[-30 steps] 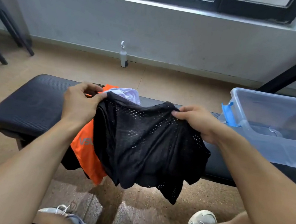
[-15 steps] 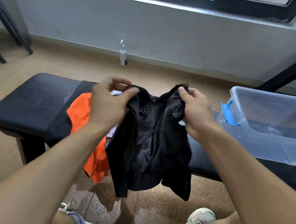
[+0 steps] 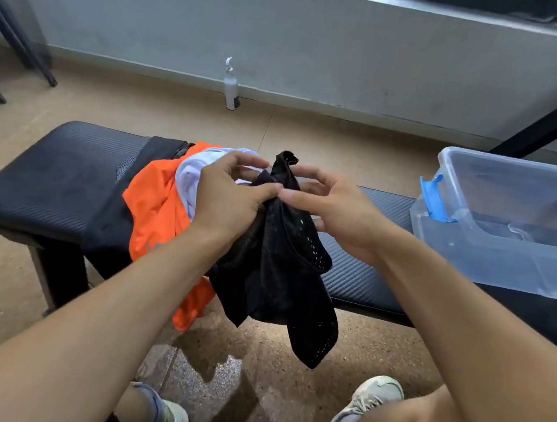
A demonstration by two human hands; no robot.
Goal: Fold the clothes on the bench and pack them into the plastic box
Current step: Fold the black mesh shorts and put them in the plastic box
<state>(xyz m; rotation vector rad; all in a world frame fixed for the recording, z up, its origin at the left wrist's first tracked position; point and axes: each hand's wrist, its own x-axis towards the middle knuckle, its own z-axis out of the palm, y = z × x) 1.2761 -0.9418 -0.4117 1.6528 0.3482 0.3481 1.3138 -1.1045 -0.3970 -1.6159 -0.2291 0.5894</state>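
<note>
Black mesh shorts (image 3: 278,272) hung bunched between both hands above the near edge of the tabletop (image 3: 52,182), most of the cloth dangling past the front edge toward the floor. Left hand (image 3: 233,206) gripped the gathered top of the shorts, thumb and fingers curled round the fabric. Right hand (image 3: 334,213) sat just beside it, thumb touching the cloth at the pinch point, fingers loosely curled; whether they held fabric I could not tell for sure, though it read as a light pinch. A short tuft of the waistband stuck up above both hands.

Orange shirt (image 3: 155,205) lay on the tabletop to the left, draped over the front edge, with a white garment (image 3: 192,172) on top of it and a dark garment (image 3: 116,222) further left. Clear plastic box (image 3: 491,251) with a blue latch (image 3: 433,198) stood on the right end, lid off, well apart from the hands.

Judged step: halving the shorts before laying them down. To do it well, match the two waistband corners edge to edge, let the legs hang straight so the mesh falls flat, then lower onto the bare stretch of tabletop between pile and box and smooth before the next fold. Risk: slippery mesh sliding out of a one-handed hold, or the hem snagging the pile.
</note>
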